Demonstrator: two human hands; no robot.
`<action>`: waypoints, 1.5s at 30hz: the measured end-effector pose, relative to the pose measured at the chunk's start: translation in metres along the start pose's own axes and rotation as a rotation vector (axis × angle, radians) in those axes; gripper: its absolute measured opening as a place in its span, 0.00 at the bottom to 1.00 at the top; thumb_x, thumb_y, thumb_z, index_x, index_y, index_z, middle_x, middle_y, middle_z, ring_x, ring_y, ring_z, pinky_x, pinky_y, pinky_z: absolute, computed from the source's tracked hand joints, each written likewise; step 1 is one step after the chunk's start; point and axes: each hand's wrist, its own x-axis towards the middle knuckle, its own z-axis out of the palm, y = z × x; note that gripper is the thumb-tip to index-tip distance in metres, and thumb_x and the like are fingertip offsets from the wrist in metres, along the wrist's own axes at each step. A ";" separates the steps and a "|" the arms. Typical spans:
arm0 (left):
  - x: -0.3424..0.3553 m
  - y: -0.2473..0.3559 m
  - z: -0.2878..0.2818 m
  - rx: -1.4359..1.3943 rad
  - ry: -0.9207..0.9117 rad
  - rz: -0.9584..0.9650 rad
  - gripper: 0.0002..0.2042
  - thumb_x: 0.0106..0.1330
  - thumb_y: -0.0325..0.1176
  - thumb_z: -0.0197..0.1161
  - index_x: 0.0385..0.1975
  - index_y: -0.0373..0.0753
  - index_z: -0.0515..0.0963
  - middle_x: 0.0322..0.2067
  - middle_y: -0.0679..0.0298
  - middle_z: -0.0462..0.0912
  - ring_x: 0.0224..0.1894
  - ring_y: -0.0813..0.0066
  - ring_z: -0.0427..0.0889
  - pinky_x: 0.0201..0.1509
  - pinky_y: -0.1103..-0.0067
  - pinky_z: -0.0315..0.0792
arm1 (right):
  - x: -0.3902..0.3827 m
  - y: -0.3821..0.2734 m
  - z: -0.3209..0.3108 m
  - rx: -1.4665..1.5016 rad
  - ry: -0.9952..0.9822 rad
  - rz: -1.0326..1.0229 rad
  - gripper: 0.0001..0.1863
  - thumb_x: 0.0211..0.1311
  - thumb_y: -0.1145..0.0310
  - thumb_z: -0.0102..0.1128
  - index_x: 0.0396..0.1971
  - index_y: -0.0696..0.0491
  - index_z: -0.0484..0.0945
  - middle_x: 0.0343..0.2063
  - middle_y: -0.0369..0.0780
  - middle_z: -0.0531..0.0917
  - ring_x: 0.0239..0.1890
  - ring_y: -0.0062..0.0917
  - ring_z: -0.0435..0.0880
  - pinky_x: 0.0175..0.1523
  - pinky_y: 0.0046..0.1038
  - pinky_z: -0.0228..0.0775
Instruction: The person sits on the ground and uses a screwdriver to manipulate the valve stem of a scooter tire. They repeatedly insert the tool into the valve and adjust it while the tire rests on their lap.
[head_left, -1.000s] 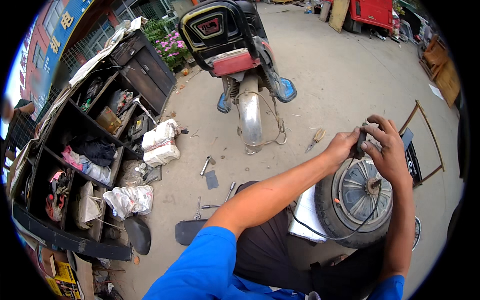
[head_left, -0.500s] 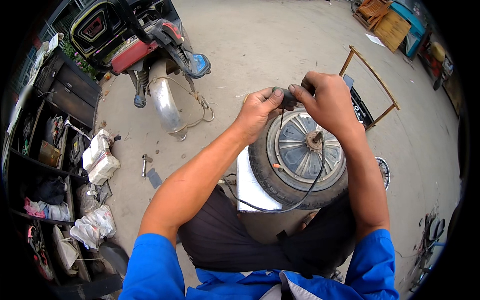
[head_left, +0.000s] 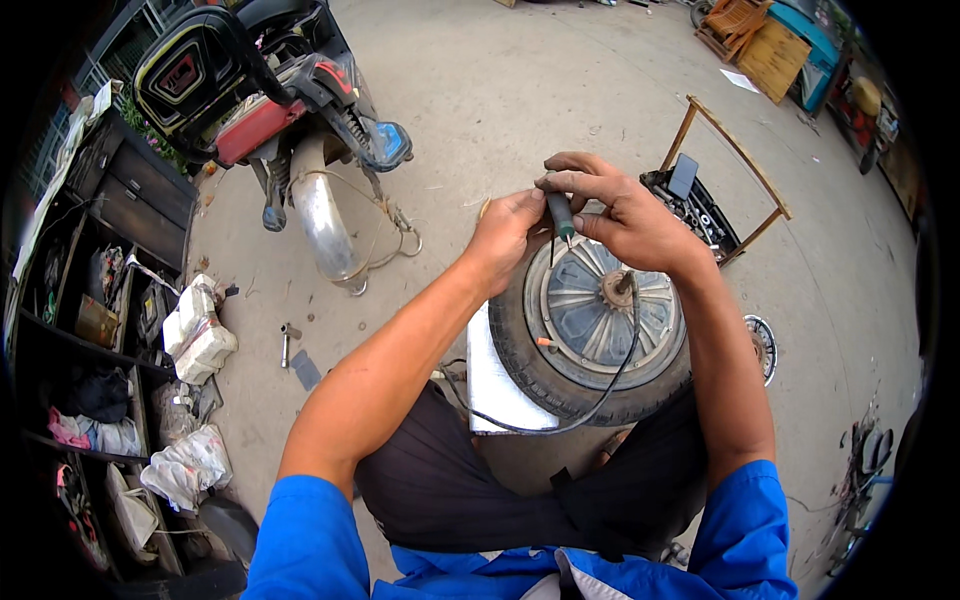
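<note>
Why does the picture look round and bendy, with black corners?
Head view: a fisheye lens bends straight edges near the rim, like the shelf, and leaves black corners. Soft daylight, weak shadows, no glare. The hands and wheel look sharp.

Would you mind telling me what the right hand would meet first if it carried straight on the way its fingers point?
Most likely the left hand: the right hand points leftward across the wheel, pinching a dark tool, and the two already seem to touch there, though depth is unclear.

A single head-worn fisheye view looks steeply down from close above the hands (head_left: 575, 225), over a wheel (head_left: 590, 330) on concrete ground (head_left: 520, 90).
</note>
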 end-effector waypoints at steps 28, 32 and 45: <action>0.060 -0.036 0.020 0.978 0.068 0.421 0.08 0.65 0.30 0.63 0.37 0.32 0.83 0.25 0.50 0.83 0.25 0.72 0.80 0.33 0.73 0.71 | -0.003 0.020 -0.013 -0.280 0.391 -0.012 0.23 0.54 0.81 0.62 0.52 0.55 0.73 0.40 0.49 0.81 0.41 0.45 0.82 0.43 0.39 0.74; 0.065 -0.044 0.018 1.057 0.081 0.382 0.08 0.65 0.31 0.64 0.33 0.31 0.82 0.22 0.50 0.81 0.22 0.73 0.76 0.29 0.72 0.69 | -0.008 0.029 -0.013 -0.257 0.378 0.030 0.23 0.53 0.81 0.63 0.52 0.56 0.73 0.39 0.49 0.81 0.41 0.46 0.82 0.43 0.40 0.74; 0.065 -0.054 0.014 1.039 0.115 0.370 0.08 0.64 0.30 0.64 0.30 0.31 0.81 0.19 0.51 0.78 0.19 0.70 0.73 0.27 0.70 0.67 | -0.008 0.036 -0.007 -0.246 0.366 0.052 0.24 0.52 0.81 0.62 0.51 0.55 0.72 0.39 0.51 0.82 0.41 0.49 0.82 0.42 0.42 0.74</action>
